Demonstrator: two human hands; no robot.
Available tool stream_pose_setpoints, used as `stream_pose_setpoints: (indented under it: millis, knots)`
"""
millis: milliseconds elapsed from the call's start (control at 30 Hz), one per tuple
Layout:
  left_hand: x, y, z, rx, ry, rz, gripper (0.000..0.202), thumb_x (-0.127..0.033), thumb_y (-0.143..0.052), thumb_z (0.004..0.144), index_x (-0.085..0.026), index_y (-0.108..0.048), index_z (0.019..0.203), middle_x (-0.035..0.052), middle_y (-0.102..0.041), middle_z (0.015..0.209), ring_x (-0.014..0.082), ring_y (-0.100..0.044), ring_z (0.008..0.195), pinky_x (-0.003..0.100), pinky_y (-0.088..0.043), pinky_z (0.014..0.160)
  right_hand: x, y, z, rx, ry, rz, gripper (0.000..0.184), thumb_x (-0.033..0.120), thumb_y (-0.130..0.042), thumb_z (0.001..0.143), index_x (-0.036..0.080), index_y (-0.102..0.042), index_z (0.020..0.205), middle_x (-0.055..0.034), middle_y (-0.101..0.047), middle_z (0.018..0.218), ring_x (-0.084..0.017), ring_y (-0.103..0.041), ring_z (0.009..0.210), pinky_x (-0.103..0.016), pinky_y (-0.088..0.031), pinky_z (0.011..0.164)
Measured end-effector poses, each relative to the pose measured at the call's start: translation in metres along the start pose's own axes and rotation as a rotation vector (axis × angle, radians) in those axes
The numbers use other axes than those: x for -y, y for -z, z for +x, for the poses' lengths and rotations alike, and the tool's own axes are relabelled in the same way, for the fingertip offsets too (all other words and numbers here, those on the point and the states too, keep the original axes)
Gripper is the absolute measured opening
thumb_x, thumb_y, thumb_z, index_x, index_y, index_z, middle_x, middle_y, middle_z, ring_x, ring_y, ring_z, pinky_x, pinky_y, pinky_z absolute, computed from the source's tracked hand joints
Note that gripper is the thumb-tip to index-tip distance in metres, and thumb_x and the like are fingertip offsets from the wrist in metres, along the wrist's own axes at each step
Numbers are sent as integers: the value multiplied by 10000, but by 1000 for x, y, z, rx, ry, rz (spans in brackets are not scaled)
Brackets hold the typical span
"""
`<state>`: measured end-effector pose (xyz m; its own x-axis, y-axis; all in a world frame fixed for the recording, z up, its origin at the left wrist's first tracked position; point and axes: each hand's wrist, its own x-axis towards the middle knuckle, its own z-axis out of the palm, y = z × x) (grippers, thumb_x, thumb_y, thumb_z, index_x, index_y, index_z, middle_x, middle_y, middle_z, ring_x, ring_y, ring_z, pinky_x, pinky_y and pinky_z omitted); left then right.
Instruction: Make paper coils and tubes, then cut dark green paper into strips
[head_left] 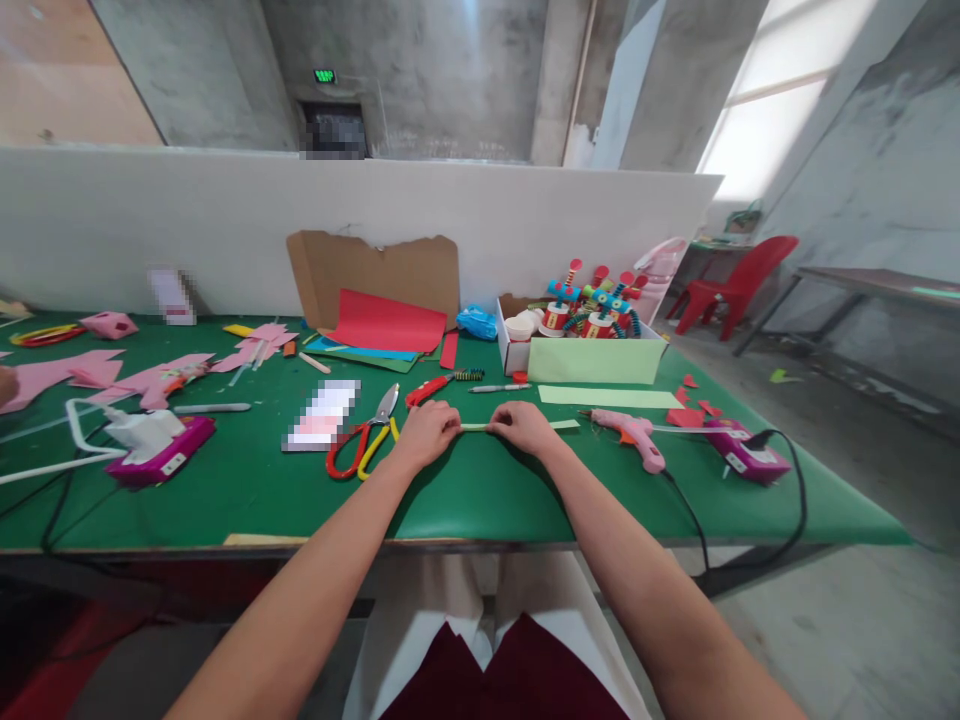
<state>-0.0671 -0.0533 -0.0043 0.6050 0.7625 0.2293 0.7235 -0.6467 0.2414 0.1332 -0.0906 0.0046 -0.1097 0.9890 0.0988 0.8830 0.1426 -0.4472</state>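
Note:
A narrow pale green paper strip (474, 427) runs sideways just above the green tabletop, between my two hands. My left hand (431, 432) pinches its left end with the fingers closed. Further along, my right hand (519, 425) is closed on it too, and a short tail of the strip sticks out to the right. Scissors with red and yellow handles (365, 436) lie beside my left hand, their blades partly spread. Just beyond that hand are red-handled pliers (430, 389). A pink glue gun (637, 437) rests to the right of my right hand.
Behind my hands stands a box (600, 360) holding several robot figures. A wider green strip (616, 397) lies before it. Red paper (386, 325) leans on cardboard (375, 265). Purple power strips (161, 452) with cables sit on both sides. Another person's hand (6, 384) shows at far left.

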Motion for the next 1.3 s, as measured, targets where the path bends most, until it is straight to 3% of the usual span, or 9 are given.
stream_pose_setpoints:
  millis: [467,1000,1100,1200,1300]
  knots:
    - [-18,7,8,109,202,164,214,-356,-511,899,-182,-630,860,90,-681,1013,287,-569,1039,406,-388,853,21,6,1,63,-194,-185,190,377,-611,881,202,-675,843,-38,-716,906,-176,-619,849,-260,-353,660]
    - [-16,2,9,85,223,156,218,-369,-506,888,-191,-630,862,84,-676,981,283,-563,1002,415,-385,826,21,7,9,91,-266,-170,181,391,-654,823,216,-699,806,-38,-716,860,-175,-624,800,-249,-379,613]
    - [-18,0,6,-29,125,203,160,-292,-542,871,-202,-628,971,88,-654,1029,271,-536,1005,429,-368,846,20,8,10,105,-258,-172,174,385,-665,815,216,-704,809,-41,-719,850,-172,-627,790,-244,-378,605]
    - [-18,-3,4,-137,-84,260,215,-151,-526,857,-227,-645,1020,78,-632,1052,246,-500,1024,439,-330,904,20,9,10,112,-258,-173,172,384,-669,811,215,-705,818,-41,-723,856,-173,-631,788,-246,-374,596]
    - [-16,-5,5,-116,-247,281,234,-84,-491,862,-205,-682,922,76,-628,978,227,-484,1007,416,-325,900,20,9,10,113,-256,-174,167,380,-668,812,217,-706,817,-41,-725,863,-173,-635,794,-243,-381,598]
